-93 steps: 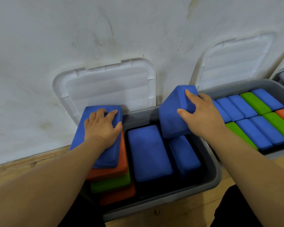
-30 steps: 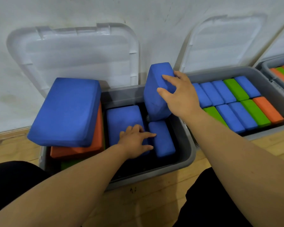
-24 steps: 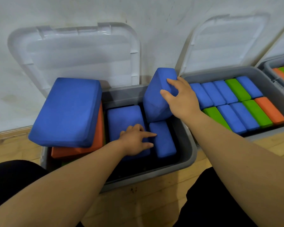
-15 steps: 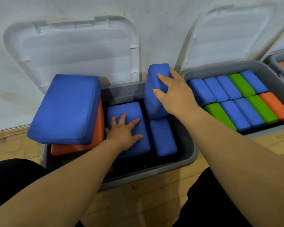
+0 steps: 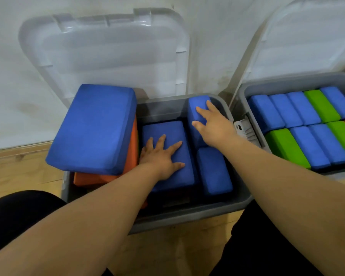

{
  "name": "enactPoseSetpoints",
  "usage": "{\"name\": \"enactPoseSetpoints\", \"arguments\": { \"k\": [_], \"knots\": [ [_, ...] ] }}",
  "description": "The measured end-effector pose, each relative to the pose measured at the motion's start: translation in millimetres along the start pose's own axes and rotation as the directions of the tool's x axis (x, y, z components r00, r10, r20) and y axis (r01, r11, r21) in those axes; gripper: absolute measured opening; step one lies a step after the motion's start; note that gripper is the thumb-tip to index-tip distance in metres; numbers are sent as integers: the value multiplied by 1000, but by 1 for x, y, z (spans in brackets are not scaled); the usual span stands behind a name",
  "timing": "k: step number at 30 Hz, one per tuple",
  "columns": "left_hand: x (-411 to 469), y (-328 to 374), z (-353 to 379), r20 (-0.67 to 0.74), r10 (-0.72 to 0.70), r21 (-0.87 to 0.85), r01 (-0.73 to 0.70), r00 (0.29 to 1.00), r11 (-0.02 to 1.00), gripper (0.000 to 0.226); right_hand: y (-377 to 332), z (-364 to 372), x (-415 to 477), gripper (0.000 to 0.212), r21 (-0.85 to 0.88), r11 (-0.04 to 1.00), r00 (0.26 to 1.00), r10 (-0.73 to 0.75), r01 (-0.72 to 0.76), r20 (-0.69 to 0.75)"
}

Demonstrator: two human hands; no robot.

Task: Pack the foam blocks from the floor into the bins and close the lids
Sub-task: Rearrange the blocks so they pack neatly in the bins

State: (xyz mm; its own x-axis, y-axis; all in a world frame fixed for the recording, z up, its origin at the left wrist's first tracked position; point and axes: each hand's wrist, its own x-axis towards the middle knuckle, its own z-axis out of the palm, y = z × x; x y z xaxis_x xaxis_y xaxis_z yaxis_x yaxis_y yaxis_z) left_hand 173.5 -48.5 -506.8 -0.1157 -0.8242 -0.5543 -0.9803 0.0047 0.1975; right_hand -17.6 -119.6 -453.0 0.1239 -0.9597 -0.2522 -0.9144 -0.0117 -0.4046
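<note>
The left hand [image 5: 161, 156] is down flat on the middle blue block [image 5: 167, 130] inside the grey bin [image 5: 187, 214], fingers spread, its grip slack and holding nothing. The right hand [image 5: 215, 128] reaches to the bin's far right corner, straight fingers laid on the upright blue block [image 5: 197, 104] standing on end there, thumb against its near face. That grip is loose too, touching rather than clutching. Just in front of it, in the near right corner, a third blue block [image 5: 213, 172] lies low in the bin. Along the bin's left side a big blue block [image 5: 96, 126] sits tilted on an orange block [image 5: 92, 179], poking above the rim. The bin's lid [image 5: 108, 52] stands raised against the wall [image 5: 8, 56]. To the right, a second bin [image 5: 287, 80] is packed with blue, green and orange blocks, and the second lid [image 5: 307, 36] is up too. Both bins sit on the wooden floor [image 5: 18, 172].
</note>
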Motion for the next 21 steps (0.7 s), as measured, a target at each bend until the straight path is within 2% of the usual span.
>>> {"name": "enactPoseSetpoints", "arguments": {
  "k": [4, 9, 13, 15, 17, 21],
  "knots": [
    [5, 0, 8, 82, 5, 1, -5, 997, 1000, 76, 9, 25, 3, 60, -76, 997, 999, -11, 7, -42],
    [7, -4, 8, 88, 7, -15, -5, 996, 1000, 75, 20, 43, 7, 63, -103, 995, 1000, -6, 4, -23],
    [5, -2, 11, 103, 7, -4, -7, 995, 1000, 75, 21, 35, 14, 66, -119, 993, 997, -16, 24, 73],
    [4, -1, 9, 114, 10, 2, -10, 993, 1000, 75, 19, 23, 16, 71, -206, 978, 989, -10, 40, 147],
    [4, 1, 9, 114, 6, 11, -8, 993, 1000, 75, 18, 15, 12, 73, -299, 950, 989, -55, 93, 134],
    [6, 0, 12, 109, 1, 25, -3, 994, 1000, 75, 25, 23, -1, 94, -242, 958, 969, -100, 156, 226]
  ]
}}
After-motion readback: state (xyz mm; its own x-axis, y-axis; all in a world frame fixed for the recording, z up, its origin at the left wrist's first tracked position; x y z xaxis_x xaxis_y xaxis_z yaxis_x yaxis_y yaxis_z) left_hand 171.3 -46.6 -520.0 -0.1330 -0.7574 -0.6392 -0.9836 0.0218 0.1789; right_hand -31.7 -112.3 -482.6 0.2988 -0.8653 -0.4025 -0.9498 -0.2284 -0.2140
